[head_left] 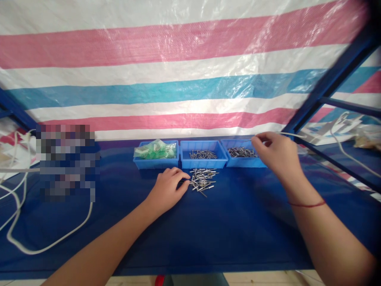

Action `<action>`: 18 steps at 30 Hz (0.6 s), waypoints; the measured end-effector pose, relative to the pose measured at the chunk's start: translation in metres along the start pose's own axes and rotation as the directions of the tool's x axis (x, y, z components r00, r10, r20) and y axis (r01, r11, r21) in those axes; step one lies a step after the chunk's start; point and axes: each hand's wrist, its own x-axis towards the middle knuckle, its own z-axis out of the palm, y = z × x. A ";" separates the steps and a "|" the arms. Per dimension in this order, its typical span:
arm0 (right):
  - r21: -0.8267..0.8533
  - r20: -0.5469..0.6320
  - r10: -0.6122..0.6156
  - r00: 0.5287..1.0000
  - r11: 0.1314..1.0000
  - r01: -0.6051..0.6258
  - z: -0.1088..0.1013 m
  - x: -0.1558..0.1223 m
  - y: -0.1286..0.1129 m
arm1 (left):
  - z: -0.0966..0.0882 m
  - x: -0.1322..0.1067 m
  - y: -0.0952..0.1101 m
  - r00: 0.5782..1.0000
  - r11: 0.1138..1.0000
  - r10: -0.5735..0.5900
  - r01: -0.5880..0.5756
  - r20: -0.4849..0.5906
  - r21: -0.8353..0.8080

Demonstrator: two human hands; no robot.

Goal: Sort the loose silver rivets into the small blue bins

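A loose pile of thin silver metal pins (203, 179), which look like blind rivets, lies on the blue table. My left hand (173, 186) rests at the pile's left edge, its thumb and forefinger curled together by the pin ends; whatever is between them is too small to make out. Over the right blue bin (242, 163), my right hand (276, 153) is closed in a pinch, with a faint thin thing at the fingertips. That bin holds darker metal pins (241, 152). More pins (203, 154) lie in the middle blue bin (204, 163).
The left blue bin (156, 163) contains a clear bag (157, 150) with green pieces. White cables (53, 248) loop across the table's left side beside a blurred patch. Blue metal frame bars (336, 75) rise at the right, and a striped plastic sheet (154, 93) hangs behind.
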 end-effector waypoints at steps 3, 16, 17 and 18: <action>-0.066 0.037 0.007 0.999 0.998 -0.005 -0.002 0.009 0.018 | -0.001 0.000 -0.002 0.999 0.998 0.007 -0.009 0.033 0.056; 0.457 0.373 -0.632 0.680 0.763 0.458 0.014 -0.052 -0.071 | 0.001 0.004 -0.006 1.000 0.999 0.017 -0.018 0.020 0.040; 0.464 0.381 -0.642 0.665 0.755 0.463 0.017 -0.057 -0.074 | 0.001 0.004 -0.006 0.999 0.999 0.031 -0.032 0.013 0.018; 0.469 0.385 -0.644 0.662 0.754 0.461 0.019 -0.061 -0.077 | 0.001 0.004 -0.006 0.998 0.998 0.055 -0.055 0.004 -0.014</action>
